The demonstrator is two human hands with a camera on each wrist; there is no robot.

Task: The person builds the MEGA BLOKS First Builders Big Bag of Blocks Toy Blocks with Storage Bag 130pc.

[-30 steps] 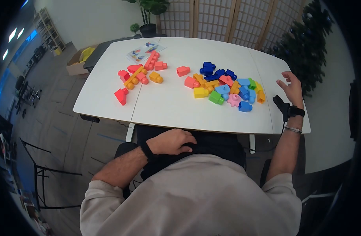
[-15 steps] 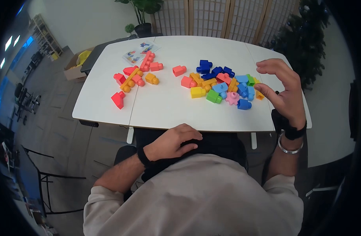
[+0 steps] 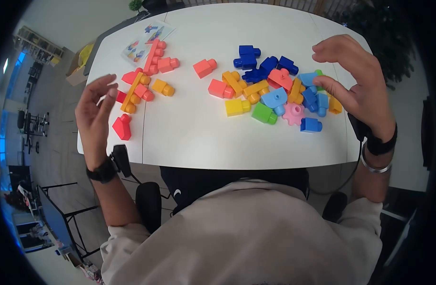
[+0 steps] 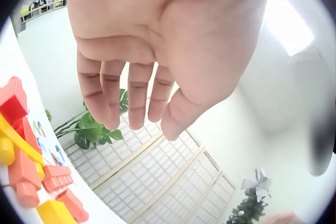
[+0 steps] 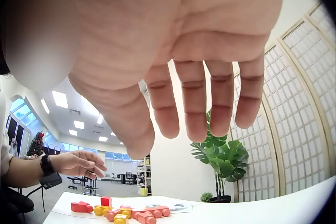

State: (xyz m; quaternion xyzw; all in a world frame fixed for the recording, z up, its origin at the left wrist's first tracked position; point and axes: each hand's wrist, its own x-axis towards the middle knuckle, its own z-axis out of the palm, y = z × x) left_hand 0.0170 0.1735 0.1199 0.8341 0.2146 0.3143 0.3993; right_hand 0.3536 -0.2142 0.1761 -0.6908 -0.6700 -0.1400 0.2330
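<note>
My left hand (image 3: 96, 116) is raised beside the left group of blocks, its fingers loosely bent with nothing in them. Near it lie a red block (image 3: 122, 127), a long orange block (image 3: 132, 93) and a long coral block (image 3: 153, 56). Over the right edge of the colourful pile hovers my right hand (image 3: 363, 85), thumb and fingers apart and empty. Below and left of it are a pink gear-like block (image 3: 293, 114), a blue block (image 3: 311, 125) and a green block (image 3: 264, 113). Both wrist views show empty palms, the left hand (image 4: 168, 40) and the right hand (image 5: 184, 50).
The white table (image 3: 194, 142) fills the middle. Printed sheets (image 3: 146, 40) lie at its back left. A lone coral block (image 3: 205, 68) sits between the two groups. Beyond the table stand a leafy plant (image 5: 223, 161) and a lattice screen (image 4: 157, 176).
My left hand has risen from the lap to the table's left side. The right hand has moved slightly right and forward, still empty. The head view has shifted closer over the table.
</note>
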